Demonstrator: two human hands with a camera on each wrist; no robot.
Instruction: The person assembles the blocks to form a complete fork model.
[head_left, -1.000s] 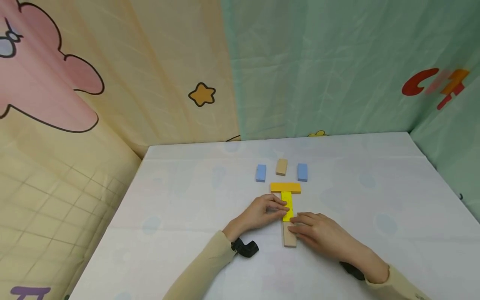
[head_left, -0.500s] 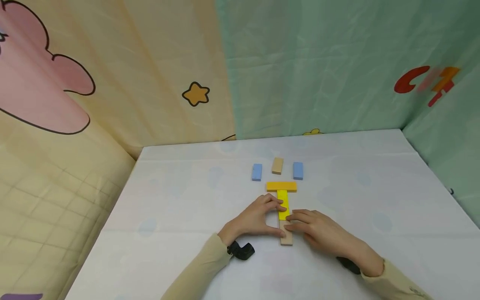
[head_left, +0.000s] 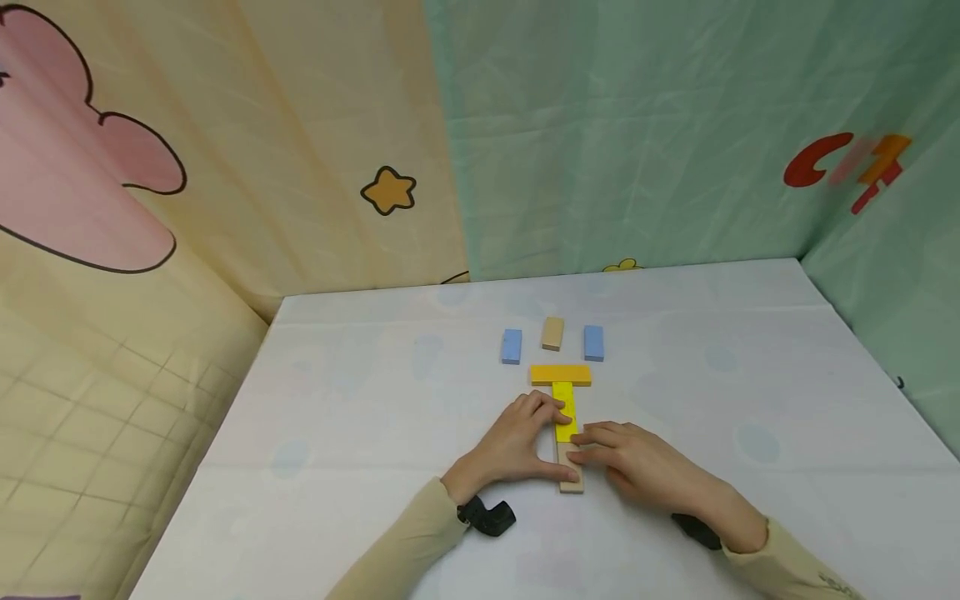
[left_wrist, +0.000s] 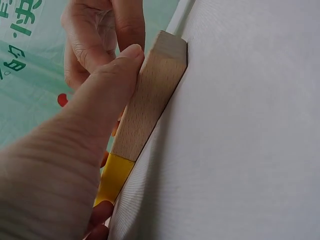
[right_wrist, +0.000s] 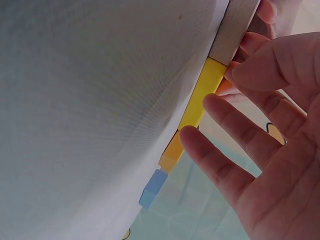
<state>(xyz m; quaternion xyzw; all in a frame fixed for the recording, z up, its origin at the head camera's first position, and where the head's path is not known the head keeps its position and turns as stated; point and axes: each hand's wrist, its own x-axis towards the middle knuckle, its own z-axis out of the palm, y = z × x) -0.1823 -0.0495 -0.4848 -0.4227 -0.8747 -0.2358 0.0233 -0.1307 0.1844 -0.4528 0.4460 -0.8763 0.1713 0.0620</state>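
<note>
Your wooden block [left_wrist: 150, 100] lies flat on the table [head_left: 360, 400], its long axis running toward the far edge, end to end with the yellow block [right_wrist: 202, 95]. Beyond that, the orange block [head_left: 561, 375] crosses as a T, roughly parallel to the far edge. Your left hand [head_left: 513, 437] spreads wide, thumb on the wood, fingers at the yellow; your right hand [head_left: 637, 458] reaches loosely extended fingers to the seam; you cannot tell how firmly they press. Broad white surface separates the blocks from the table's left and right edges. Fine straight grain marks the wood; the cloth-like tabletop shows a weave. Two blue blocks [head_left: 512, 347] flank a small pale block [head_left: 552, 333] nearer the far edge.
</note>
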